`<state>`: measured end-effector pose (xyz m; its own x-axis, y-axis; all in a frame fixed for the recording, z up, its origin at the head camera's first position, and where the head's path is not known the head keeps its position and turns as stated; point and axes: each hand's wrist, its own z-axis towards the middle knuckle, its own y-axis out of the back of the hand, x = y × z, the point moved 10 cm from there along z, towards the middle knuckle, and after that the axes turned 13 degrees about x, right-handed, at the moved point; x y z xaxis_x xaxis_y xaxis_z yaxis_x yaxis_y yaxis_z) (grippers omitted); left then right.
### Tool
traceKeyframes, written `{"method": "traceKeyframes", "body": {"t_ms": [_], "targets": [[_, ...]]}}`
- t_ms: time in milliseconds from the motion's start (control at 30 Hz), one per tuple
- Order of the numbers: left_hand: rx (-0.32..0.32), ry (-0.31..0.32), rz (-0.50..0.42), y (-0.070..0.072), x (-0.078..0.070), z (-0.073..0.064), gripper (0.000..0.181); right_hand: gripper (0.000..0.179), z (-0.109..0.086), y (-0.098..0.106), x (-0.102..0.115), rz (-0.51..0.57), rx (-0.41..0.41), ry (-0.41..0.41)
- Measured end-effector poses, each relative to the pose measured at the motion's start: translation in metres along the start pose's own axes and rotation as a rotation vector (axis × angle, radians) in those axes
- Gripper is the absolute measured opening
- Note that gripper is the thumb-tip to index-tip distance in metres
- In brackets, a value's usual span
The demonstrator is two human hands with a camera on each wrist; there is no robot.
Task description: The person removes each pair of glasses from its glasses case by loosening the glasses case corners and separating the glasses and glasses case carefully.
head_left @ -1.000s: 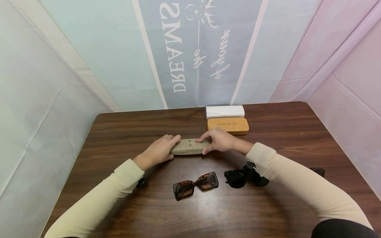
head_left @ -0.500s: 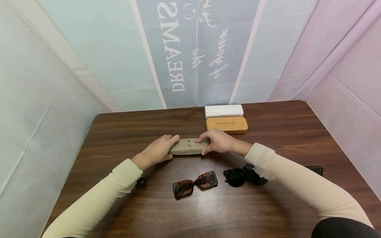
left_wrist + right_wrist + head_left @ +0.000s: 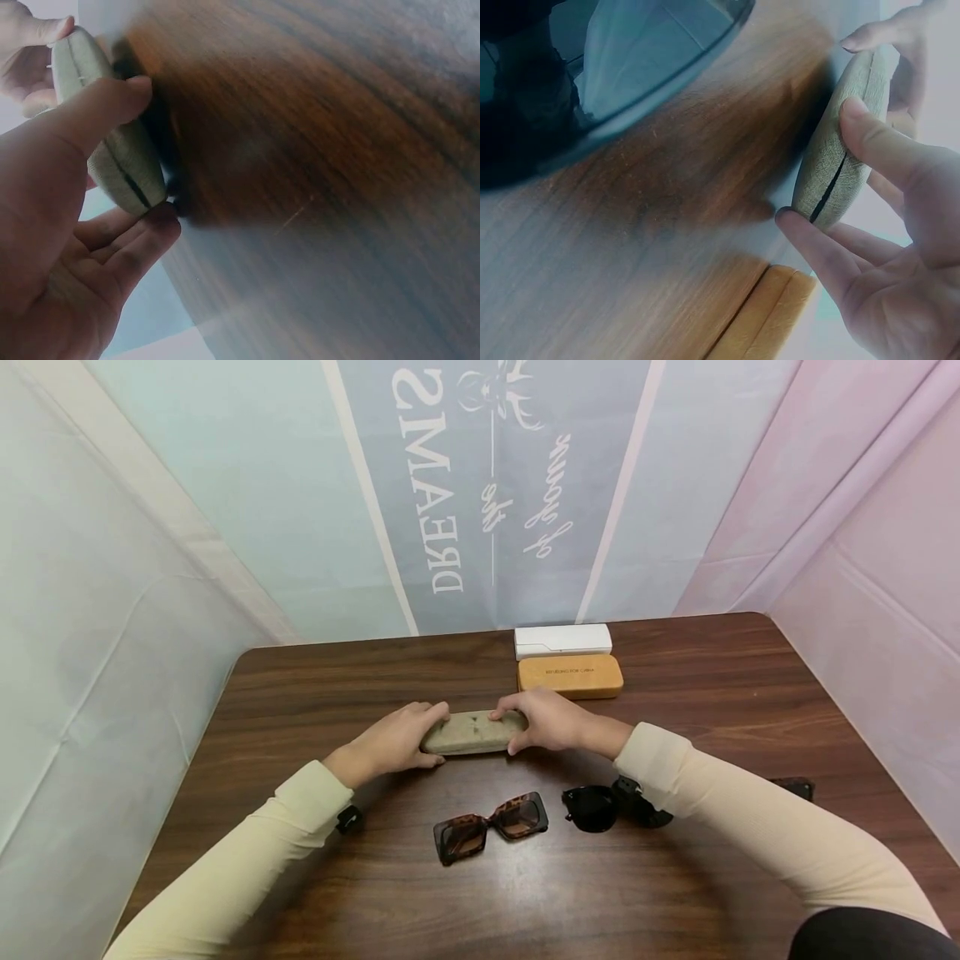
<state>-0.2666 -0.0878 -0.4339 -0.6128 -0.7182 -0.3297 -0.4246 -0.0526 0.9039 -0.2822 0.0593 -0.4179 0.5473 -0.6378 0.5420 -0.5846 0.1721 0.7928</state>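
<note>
A greenish-beige glasses case (image 3: 471, 734) lies crosswise in the middle of the head view, between both hands. My left hand (image 3: 393, 739) grips its left end, the thumb on the near side. At the right end, my right hand (image 3: 553, 720) holds it between thumb and fingers. A dark seam runs along the case (image 3: 124, 169) in the left wrist view. The right wrist view shows a narrow dark slit at that end of the case (image 3: 832, 184). Whether its underside touches the table cannot be told. Tortoiseshell sunglasses (image 3: 491, 827) lie nearer the body, lenses up.
Behind the right hand stand a yellow case (image 3: 572, 675) and a white case (image 3: 562, 641), side by side. Black sunglasses (image 3: 592, 810) lie by the right wrist. A dark object (image 3: 793, 788) shows partly past the right sleeve. Fabric walls border the wooden table (image 3: 360, 677).
The beige case and both hands have shifted very slightly left and nearer the body. Both hands keep their hold. The other things stay in place; the head view drifts a little.
</note>
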Motion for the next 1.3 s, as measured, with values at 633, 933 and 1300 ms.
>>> {"method": "traceKeyframes", "body": {"t_ms": [633, 933, 1300], "targets": [[0.019, -0.015, 0.007, -0.003, -0.001, -0.002, 0.052, 0.075, -0.002, -0.018, 0.001, -0.18, 0.036, -0.098], [0.006, -0.012, -0.001, -0.002, -0.006, -0.001, 0.056, 0.074, -0.002, -0.019, 0.001, -0.191, 0.04, -0.106], [-0.029, -0.01, 0.021, 0.005, -0.014, 0.002, 0.056, 0.073, -0.014, -0.008, -0.002, -0.192, 0.025, -0.122]]}}
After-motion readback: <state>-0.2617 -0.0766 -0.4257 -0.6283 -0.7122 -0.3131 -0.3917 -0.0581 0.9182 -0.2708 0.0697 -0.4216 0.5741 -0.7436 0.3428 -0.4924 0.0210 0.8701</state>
